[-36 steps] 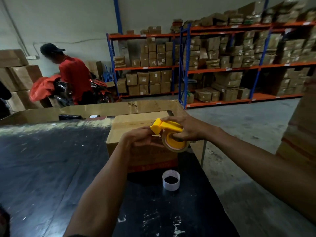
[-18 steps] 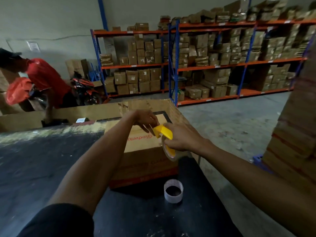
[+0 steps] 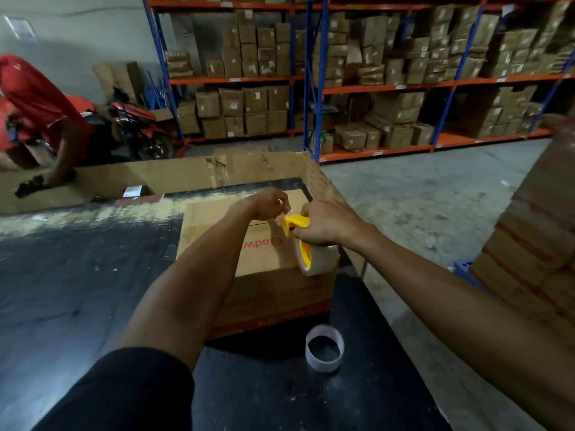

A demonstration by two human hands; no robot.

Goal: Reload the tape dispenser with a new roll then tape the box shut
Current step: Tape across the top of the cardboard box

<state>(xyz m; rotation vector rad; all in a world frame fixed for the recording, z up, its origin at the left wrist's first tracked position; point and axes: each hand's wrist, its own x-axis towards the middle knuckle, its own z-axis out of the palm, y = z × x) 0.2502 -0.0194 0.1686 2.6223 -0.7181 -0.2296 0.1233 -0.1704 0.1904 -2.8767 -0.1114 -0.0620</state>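
Note:
A brown cardboard box (image 3: 267, 253) with red print sits on the dark table (image 3: 77, 275), its top flaps closed. My right hand (image 3: 326, 223) grips the yellow tape dispenser (image 3: 297, 222), which carries a full roll of clear tape (image 3: 317, 259), and holds it over the box's top right. My left hand (image 3: 270, 203) is just left of the dispenser's front, its fingers pinched at the tape end. A used-up white tape core (image 3: 324, 348) stands on the table in front of the box.
A large flattened carton (image 3: 186, 172) lines the table's far edge. A person in a red shirt (image 3: 37, 101) bends at the far left beside a motorbike (image 3: 137, 129). Shelves of cartons (image 3: 389, 73) fill the back. Stacked boxes (image 3: 535, 244) rise at the right.
Both hands carried the dispenser up from the box's front face onto its top. My left hand moved to the dispenser's front and pinched the tape end. The view has tilted down and right.

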